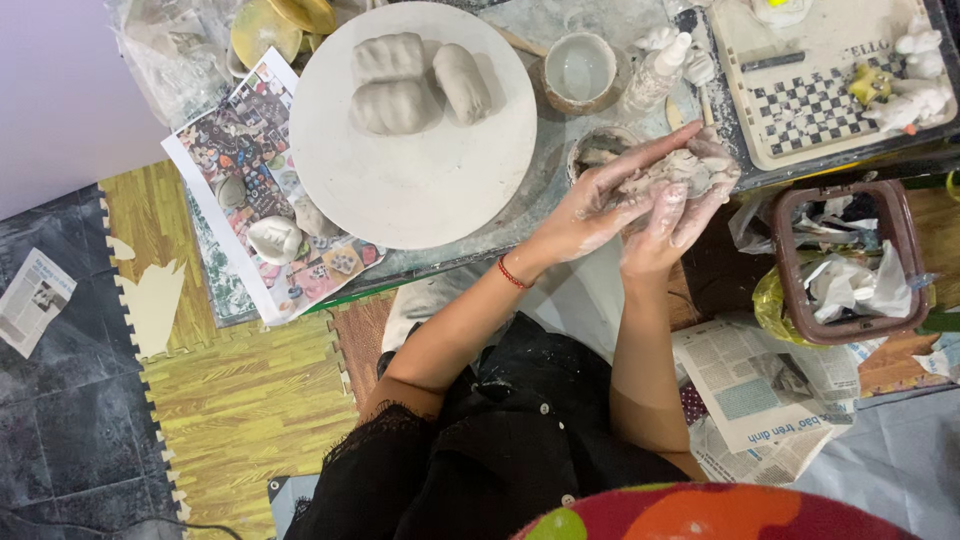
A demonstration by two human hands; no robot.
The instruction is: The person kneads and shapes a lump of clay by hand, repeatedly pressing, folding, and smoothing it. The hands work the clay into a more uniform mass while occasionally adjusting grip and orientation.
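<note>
Lump of wet grey clay (672,172), irregular, pressed between both palms, above the table edge

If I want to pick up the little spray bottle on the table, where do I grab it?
Grab the spray bottle around its clear middle, coming from above. It lies tilted between the clay-smeared cup and the checkered tray, so the sides look crowded; the body is the widest part, while the white nozzle end looks too small to hold firmly.
</note>
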